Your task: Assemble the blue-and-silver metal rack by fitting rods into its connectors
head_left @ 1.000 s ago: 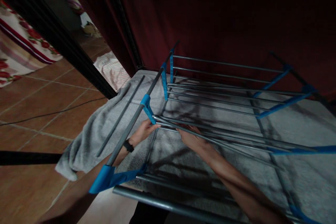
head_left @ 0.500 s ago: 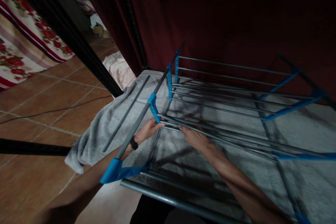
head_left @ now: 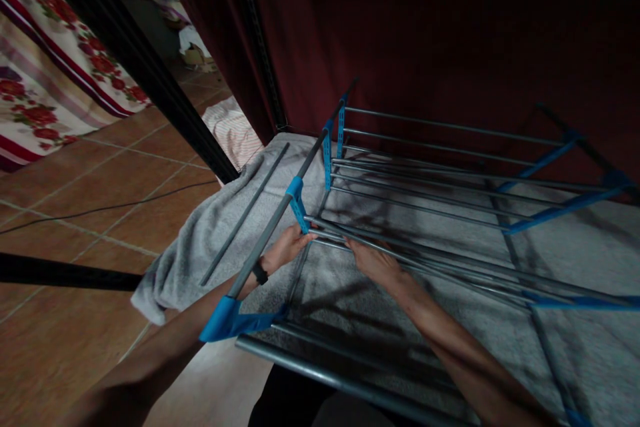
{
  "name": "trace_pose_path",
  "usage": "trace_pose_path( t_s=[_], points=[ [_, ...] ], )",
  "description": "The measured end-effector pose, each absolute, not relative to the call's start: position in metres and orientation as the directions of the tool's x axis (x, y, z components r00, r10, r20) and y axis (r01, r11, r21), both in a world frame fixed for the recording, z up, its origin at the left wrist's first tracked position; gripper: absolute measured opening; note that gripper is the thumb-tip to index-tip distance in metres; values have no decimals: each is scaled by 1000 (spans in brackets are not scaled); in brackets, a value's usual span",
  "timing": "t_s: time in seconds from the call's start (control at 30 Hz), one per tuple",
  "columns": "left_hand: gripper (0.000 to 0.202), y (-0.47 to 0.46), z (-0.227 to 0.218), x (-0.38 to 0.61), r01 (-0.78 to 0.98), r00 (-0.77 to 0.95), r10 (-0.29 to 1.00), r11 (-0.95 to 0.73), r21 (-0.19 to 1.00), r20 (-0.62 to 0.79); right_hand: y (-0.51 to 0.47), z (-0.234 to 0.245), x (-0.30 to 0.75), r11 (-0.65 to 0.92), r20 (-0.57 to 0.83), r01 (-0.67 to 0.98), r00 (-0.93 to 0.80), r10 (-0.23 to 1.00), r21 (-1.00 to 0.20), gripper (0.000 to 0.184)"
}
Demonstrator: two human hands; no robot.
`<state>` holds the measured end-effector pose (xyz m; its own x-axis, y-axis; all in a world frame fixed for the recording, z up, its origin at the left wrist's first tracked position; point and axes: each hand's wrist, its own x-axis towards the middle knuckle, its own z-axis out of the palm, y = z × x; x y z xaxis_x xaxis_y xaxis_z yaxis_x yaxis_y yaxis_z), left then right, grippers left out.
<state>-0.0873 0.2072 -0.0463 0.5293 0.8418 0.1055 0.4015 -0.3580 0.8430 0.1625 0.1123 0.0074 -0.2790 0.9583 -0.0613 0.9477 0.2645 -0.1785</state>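
A rack of grey metal tubes and blue plastic brackets lies on a grey blanket [head_left: 227, 203]. My left hand [head_left: 287, 248], with a dark band at the wrist, is closed around the lower end of a blue bracket [head_left: 299, 208], where tube ends meet it. To its right, my right hand [head_left: 373, 260] is closed on a thin metal tube [head_left: 330, 244] close to that bracket. Several loose-looking tubes cross just above my right hand. A thicker metal tube [head_left: 310, 368] runs across in front of my body.
One separate grey tube [head_left: 245, 213] lies on the blanket at left. Black metal posts [head_left: 150, 100] stand beside the tiled floor [head_left: 100, 187], where a dark cable [head_left: 115, 207] runs. A dark red curtain [head_left: 425, 33] hangs behind the rack. Farther left hangs a flowered cloth [head_left: 55, 73].
The view has shifted slightly, so the whole scene sits a little farther right. Both hands keep the same places on the rack.
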Motion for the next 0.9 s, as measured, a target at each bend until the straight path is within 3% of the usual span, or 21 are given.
trace_pose_path(
  t_s=[0.43, 0.67, 0.77, 0.9],
  points=[
    [45, 206, -46, -86, 480, 514, 848, -409, 776, 129, 113, 3, 160, 277, -1, 945, -282, 960, -176, 43],
    [26, 212, -22, -97, 568, 633, 758, -593, 572, 157, 87, -14, 173, 482, 186, 860, -452, 872, -170, 53],
    [17, 212, -14, -101, 573, 635, 750, -619, 536, 188, 67, -20, 188, 502, 179, 836, -471, 864, -220, 58],
    [24, 215, -5, -109, 590, 696, 688, -710, 384, 203, 37, -26, 205, 429, 89, 821, -429, 899, -377, 62]
  ],
)
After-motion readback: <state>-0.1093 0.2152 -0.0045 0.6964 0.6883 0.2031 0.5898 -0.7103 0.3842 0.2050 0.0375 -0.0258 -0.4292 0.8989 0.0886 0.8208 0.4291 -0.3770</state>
